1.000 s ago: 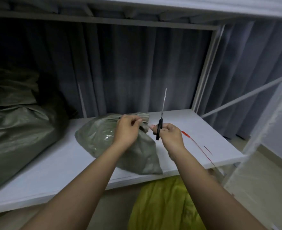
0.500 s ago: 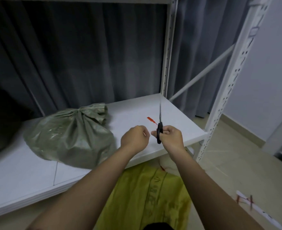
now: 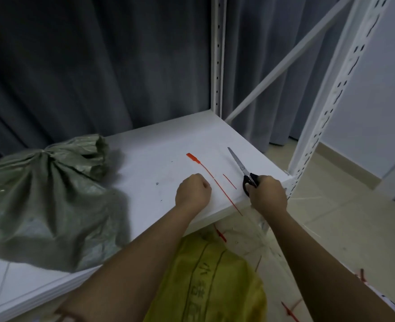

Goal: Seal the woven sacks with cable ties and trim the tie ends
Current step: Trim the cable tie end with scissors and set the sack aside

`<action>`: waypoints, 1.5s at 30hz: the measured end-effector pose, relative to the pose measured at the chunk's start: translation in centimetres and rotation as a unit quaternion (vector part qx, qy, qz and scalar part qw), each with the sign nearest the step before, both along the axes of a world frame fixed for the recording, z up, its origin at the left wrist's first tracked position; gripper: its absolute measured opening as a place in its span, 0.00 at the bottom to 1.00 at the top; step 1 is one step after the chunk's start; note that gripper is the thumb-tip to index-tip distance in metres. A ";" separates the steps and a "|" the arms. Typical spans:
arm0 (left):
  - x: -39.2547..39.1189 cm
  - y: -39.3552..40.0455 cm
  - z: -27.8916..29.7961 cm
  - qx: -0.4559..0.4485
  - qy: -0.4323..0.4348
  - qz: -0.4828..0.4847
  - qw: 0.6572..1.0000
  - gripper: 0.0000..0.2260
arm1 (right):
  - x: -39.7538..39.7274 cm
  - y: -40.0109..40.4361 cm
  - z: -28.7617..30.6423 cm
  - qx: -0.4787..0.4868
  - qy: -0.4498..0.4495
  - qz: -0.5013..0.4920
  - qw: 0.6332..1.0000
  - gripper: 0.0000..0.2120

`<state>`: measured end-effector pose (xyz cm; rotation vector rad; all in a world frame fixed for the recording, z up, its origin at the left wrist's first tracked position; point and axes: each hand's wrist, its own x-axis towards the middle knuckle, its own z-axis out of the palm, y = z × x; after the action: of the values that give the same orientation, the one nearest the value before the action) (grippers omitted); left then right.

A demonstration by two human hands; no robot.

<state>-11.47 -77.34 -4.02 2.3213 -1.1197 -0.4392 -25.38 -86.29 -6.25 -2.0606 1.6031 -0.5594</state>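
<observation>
A green woven sack (image 3: 47, 194) lies on the white shelf (image 3: 159, 145) at the left, its neck gathered tight into a bunch (image 3: 42, 152). A long red cable tie (image 3: 206, 171) lies loose on the shelf, with a short red cut piece (image 3: 229, 181) beside it. My left hand (image 3: 193, 191) is a fist on the shelf just left of the tie, and nothing shows in it. My right hand (image 3: 267, 196) grips the black handles of the scissors (image 3: 239, 165), whose closed blades lie low over the shelf's right front corner.
A yellow woven sack (image 3: 215, 282) sits below the shelf's front edge. Perforated white rack posts (image 3: 331, 101) stand at the right. Red tie pieces (image 3: 289, 310) lie on the tiled floor. A dark curtain (image 3: 99, 66) hangs behind.
My left hand let go of the sack's neck and moved right to the loose red tie. The right hand lowered the scissors from upright to the shelf. The view swung right.
</observation>
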 end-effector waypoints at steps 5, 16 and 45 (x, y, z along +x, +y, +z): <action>1.0 -2.3 -2.1 0.003 0.015 0.000 1.000 0.09 | 2.4 -3.0 -0.8 -0.089 0.144 0.036 0.985 0.09; 1.5 -4.5 -3.2 -0.097 0.112 -0.012 0.989 0.06 | 5.0 -2.5 -1.6 0.006 -0.177 0.132 0.975 0.12; 12.9 13.2 8.5 -0.043 -0.268 0.024 0.962 0.13 | 19.7 12.6 7.0 -0.004 -0.124 0.337 0.933 0.13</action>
<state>1.47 -64.12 4.47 2.4497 -1.2837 0.2758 -5.73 -73.73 0.73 -2.2532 0.6767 -0.5339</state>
